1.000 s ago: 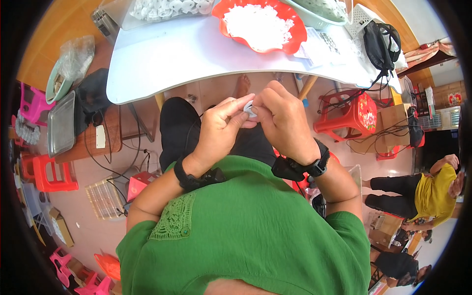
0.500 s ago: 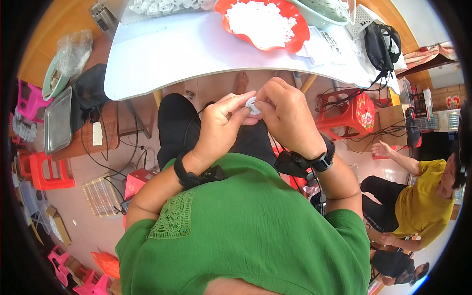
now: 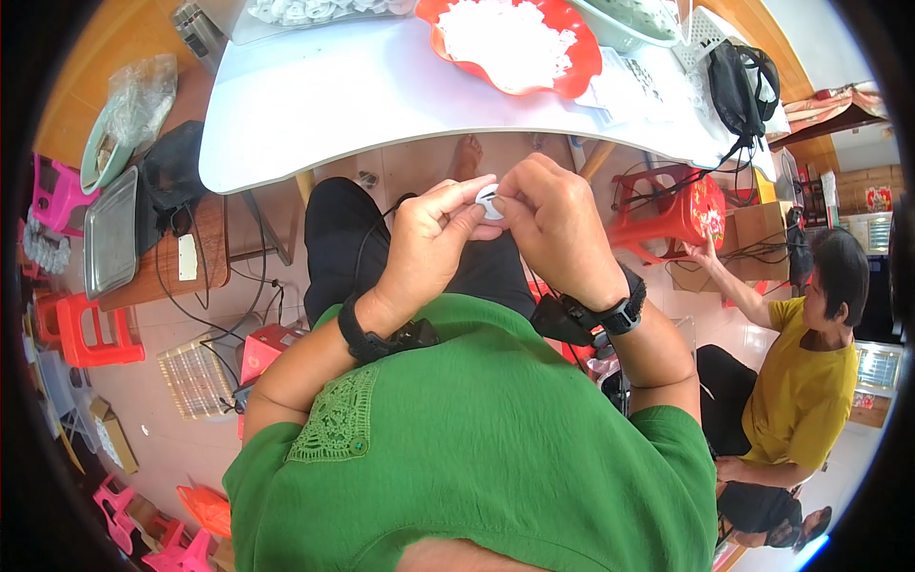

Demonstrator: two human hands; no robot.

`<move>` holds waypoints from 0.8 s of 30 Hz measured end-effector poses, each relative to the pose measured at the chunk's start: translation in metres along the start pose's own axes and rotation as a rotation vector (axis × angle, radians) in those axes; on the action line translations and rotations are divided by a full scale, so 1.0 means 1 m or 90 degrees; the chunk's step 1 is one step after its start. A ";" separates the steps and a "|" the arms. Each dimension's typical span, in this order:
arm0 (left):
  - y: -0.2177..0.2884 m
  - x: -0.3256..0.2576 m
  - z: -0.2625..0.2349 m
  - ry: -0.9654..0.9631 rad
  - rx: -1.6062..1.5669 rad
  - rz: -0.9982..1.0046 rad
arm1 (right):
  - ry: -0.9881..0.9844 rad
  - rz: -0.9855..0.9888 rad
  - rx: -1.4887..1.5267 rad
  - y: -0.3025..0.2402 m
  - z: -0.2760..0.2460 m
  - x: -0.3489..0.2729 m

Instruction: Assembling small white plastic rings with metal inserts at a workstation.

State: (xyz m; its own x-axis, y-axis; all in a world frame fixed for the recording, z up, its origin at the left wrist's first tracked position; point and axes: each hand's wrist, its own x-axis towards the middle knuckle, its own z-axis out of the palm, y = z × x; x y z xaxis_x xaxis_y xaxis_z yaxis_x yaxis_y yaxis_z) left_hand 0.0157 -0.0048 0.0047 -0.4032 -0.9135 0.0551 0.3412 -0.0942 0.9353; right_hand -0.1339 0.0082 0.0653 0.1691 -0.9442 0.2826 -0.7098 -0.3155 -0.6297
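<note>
- A small workshop, as I view it remotely.
- White table [image 3: 381, 100]: bears a red dish [image 3: 585, 69] of small white pieces [image 3: 505, 38].
- Surroundings: red plastic stool [image 3: 679, 217], cardboard box [image 3: 760, 229], cables.

One held disc [image 3: 492, 206]; one red bowl [image 3: 583, 65]; two wristbands [image 3: 354, 329] [image 3: 628, 307].

The small white piece [image 3: 493, 209] looks like smooth plastic with a slight sheen. The counter [image 3: 315, 110] has a smooth, glossy white top, and its legs [image 3: 598, 160] look like pale wood. Shiny red plastic forms the dish [image 3: 576, 80]; the red stool [image 3: 658, 217] is glossy plastic too. The green shirt [image 3: 515, 419] is matt, finely crinkled cloth with an openwork lace pocket [image 3: 331, 419]. The flask [image 3: 197, 36] looks like metal, the bag [image 3: 145, 95] thin, wrinkled clear plastic, the floor tiles [image 3: 176, 329] smooth and faintly glossy.
</note>
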 end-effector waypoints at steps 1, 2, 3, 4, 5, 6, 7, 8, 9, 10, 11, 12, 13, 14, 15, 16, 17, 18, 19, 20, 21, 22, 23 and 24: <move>-0.001 0.000 0.000 0.000 0.005 -0.003 | 0.003 -0.004 -0.002 0.000 0.000 0.000; -0.001 0.000 0.000 -0.001 0.005 -0.003 | 0.003 -0.004 -0.002 0.000 0.000 0.000; -0.001 0.000 0.000 -0.004 0.003 0.003 | 0.006 -0.007 -0.006 0.000 -0.001 -0.001; -0.001 0.000 0.000 -0.007 0.002 0.009 | 0.009 -0.010 -0.010 0.001 -0.001 -0.001; -0.001 0.000 0.000 -0.007 0.002 0.009 | 0.009 -0.010 -0.010 0.001 -0.001 -0.001; 0.000 0.000 -0.001 -0.010 0.002 0.007 | 0.013 -0.013 -0.006 0.003 -0.001 -0.001; 0.000 0.000 -0.001 -0.012 0.002 0.006 | 0.017 -0.017 -0.002 0.004 0.000 -0.001; 0.001 0.000 0.000 -0.012 0.002 0.006 | 0.017 -0.017 -0.002 0.005 -0.001 -0.001; 0.002 0.000 0.000 -0.015 0.003 0.001 | 0.019 -0.013 0.004 0.005 0.000 -0.002; 0.002 0.000 0.000 -0.017 0.005 -0.004 | 0.022 -0.010 0.010 0.005 0.000 -0.002; 0.003 0.000 0.000 -0.016 0.005 -0.003 | 0.022 -0.011 0.010 0.006 0.000 -0.002; 0.004 0.000 0.000 -0.022 0.015 -0.004 | 0.024 -0.012 0.013 0.006 0.000 -0.003; 0.004 -0.001 0.000 -0.028 0.024 -0.004 | 0.027 -0.013 0.016 0.005 0.000 -0.003; 0.006 -0.002 0.000 -0.026 0.024 -0.003 | 0.026 -0.015 0.016 0.004 0.000 -0.004; 0.008 -0.002 0.001 -0.020 0.032 -0.010 | 0.032 -0.016 0.006 0.004 0.000 -0.004; 0.009 -0.002 0.002 -0.014 0.040 -0.016 | 0.039 -0.017 -0.003 0.003 0.001 -0.004; 0.008 -0.002 0.002 -0.013 0.039 -0.016 | 0.037 -0.017 -0.003 0.003 0.001 -0.004; 0.008 -0.003 0.002 -0.012 0.047 -0.008 | 0.040 -0.023 -0.009 0.003 0.002 -0.004; 0.008 -0.003 0.002 -0.011 0.054 -0.001 | 0.042 -0.030 -0.015 0.004 0.003 -0.005; 0.008 -0.004 0.002 -0.010 0.054 0.000 | 0.041 -0.031 -0.015 0.004 0.004 -0.005; 0.008 -0.004 0.001 -0.013 0.055 0.000 | 0.041 -0.034 -0.002 0.005 0.004 -0.005; 0.009 -0.003 0.001 -0.015 0.056 -0.001 | 0.041 -0.037 0.010 0.005 0.004 -0.005; 0.011 -0.003 0.001 -0.016 0.056 -0.001 | 0.042 -0.037 0.010 0.004 0.005 -0.005; 0.014 -0.003 0.002 -0.011 0.081 -0.016 | 0.047 -0.042 0.004 0.003 0.006 -0.006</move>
State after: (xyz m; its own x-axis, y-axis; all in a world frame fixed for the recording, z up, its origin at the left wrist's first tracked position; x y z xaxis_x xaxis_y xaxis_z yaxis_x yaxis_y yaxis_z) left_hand 0.0196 -0.0025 0.0181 -0.4252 -0.9044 0.0365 0.2207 -0.0645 0.9732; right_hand -0.1332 0.0119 0.0579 0.1642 -0.9118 0.3764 -0.6942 -0.3779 -0.6126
